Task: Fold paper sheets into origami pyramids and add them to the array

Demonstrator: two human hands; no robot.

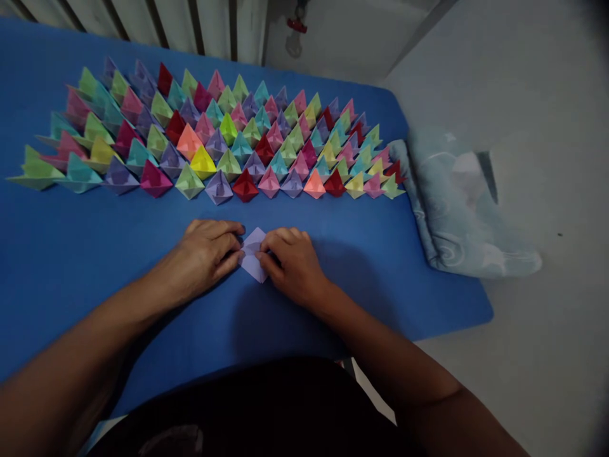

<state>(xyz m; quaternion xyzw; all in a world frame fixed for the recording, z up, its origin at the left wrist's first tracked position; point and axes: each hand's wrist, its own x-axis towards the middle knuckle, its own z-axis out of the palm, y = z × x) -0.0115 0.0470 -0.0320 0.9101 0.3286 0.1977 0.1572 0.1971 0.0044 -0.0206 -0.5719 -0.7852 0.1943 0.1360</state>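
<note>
A small lilac piece of folded origami paper (pixel 254 266) lies on the blue tabletop, turned as a diamond with creases across its middle. From the left, my left hand (pixel 209 249) pinches its left corner between thumb and fingers. On the opposite side my right hand (pixel 292 261) has thumb and forefinger closed on the right corner, covering that part of the sheet. Just beyond both hands stand several rows of folded paper boats (pixel 228 162) in green, pink, purple, red, yellow and turquoise.
A folded pale teal cloth (pixel 457 209) with white patterns hangs over the right edge of the blue table (pixel 190 330). Behind the table is a white ribbed radiator (pixel 214 28). A red-handled valve (pixel 297 25) sits by the wall at the back.
</note>
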